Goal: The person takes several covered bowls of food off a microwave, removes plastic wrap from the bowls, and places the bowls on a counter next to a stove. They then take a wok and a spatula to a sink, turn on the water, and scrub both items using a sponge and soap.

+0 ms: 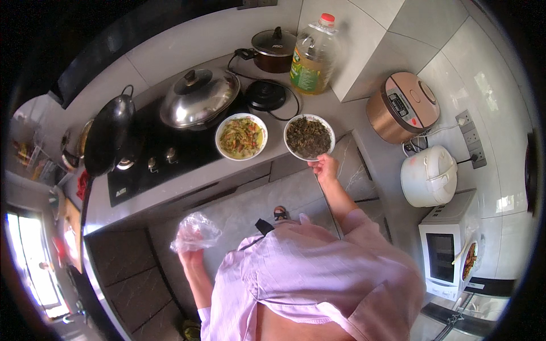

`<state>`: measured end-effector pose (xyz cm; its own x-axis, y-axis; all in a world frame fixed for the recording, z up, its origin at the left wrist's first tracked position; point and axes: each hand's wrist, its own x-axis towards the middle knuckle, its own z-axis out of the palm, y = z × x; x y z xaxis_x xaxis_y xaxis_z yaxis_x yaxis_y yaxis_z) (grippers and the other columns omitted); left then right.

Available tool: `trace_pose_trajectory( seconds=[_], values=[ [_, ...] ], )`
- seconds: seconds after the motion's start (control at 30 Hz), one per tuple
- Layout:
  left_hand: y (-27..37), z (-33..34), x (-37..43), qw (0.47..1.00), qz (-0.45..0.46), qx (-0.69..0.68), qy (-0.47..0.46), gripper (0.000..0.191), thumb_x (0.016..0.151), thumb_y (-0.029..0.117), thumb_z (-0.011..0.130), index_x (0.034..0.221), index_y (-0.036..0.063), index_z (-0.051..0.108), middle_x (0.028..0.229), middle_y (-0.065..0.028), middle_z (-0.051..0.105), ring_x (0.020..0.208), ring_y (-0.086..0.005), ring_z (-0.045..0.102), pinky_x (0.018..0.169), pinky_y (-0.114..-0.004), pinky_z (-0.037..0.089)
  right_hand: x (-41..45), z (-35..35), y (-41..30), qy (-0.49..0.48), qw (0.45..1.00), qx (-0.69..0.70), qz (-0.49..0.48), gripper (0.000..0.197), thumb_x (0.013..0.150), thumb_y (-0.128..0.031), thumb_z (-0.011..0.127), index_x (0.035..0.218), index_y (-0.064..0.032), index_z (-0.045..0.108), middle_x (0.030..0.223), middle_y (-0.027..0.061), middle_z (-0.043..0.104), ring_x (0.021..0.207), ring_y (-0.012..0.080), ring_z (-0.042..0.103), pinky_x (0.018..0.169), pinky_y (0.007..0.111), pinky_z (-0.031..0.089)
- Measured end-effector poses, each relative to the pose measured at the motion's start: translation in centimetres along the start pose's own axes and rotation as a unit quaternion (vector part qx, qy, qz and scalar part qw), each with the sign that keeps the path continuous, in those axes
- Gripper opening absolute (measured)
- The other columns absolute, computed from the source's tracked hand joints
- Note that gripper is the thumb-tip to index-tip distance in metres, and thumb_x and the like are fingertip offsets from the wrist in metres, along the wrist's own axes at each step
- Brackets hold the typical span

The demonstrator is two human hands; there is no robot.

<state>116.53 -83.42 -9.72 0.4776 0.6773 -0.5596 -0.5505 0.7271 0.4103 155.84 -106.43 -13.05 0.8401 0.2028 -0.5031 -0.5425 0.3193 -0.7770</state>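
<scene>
My right hand (326, 168) grips the near rim of a white bowl (309, 137) filled with dark, chopped cooked greens. Left of it, at the counter's front edge, stands another white bowl (241, 137) with a green and red dish in yellowish liquid. Low on the left, over the floor and apart from the counter, my left hand (191, 251) holds a crumpled clear plastic bag (198, 230). The plastic partly covers its fingers.
Behind the bowls are a domed steel lid (200, 100), a black electric base (265, 95) with a looping cord, a lidded pot (274, 51) and an oil jug (313, 59). A wok (108, 132) leans at left. Rice cooker (403, 106), white cooker (428, 177) and microwave (445, 247) line the right.
</scene>
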Motion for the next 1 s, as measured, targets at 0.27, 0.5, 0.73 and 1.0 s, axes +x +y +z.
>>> trace_pose_trajectory(
  seconds=[0.27,0.5,0.73,1.0],
  values=[
    [-2.2,3.0,2.0,0.999,-0.037,-0.008,-0.009,0.017,0.081,0.014,0.051,0.096,0.0061,0.054,0.097,-0.0084,0.056,0.085,-0.0222,0.055,0.075,-0.037,0.048,5.2,-1.7,-1.7,0.028,0.999,0.011,-0.018,0.009,0.065,-0.01,0.048,0.069,-0.0023,0.05,0.061,0.0148,0.059,0.049,0.0217,0.059,0.036,0.024,0.033],
    [-4.7,8.2,3.5,0.997,-0.023,0.049,-0.062,0.02,0.08,0.013,0.051,0.098,0.0041,0.054,0.092,-0.0091,0.058,0.08,-0.02,0.056,0.07,-0.033,0.05,8.0,-1.8,-3.1,0.032,0.999,0.015,-0.013,0.009,0.065,-0.01,0.048,0.069,-0.0019,0.05,0.063,0.0157,0.06,0.049,0.0226,0.059,0.037,0.025,0.033],
    [-7.3,13.3,6.5,0.989,-0.086,0.031,-0.118,0.024,0.08,0.014,0.051,0.101,0.0036,0.053,0.102,-0.0126,0.055,0.093,-0.0263,0.052,0.081,-0.042,0.044,9.6,-1.7,-4.5,-0.002,1.0,-0.005,0.003,0.01,0.071,-0.011,0.05,0.074,-0.0021,0.05,0.066,0.0108,0.057,0.059,0.0258,0.062,0.036,0.025,0.033],
    [-12.9,23.1,10.7,0.964,-0.135,0.113,-0.198,0.032,0.083,0.014,0.048,0.11,-0.002,0.044,0.105,-0.0155,0.053,0.097,-0.028,0.051,0.088,-0.042,0.043,10.5,-2.2,-5.1,-0.085,0.993,-0.074,0.024,0.017,0.074,-0.017,0.054,0.08,-0.0003,0.054,0.074,0.015,0.062,0.06,0.0208,0.062,0.037,0.024,0.036]
  ],
)
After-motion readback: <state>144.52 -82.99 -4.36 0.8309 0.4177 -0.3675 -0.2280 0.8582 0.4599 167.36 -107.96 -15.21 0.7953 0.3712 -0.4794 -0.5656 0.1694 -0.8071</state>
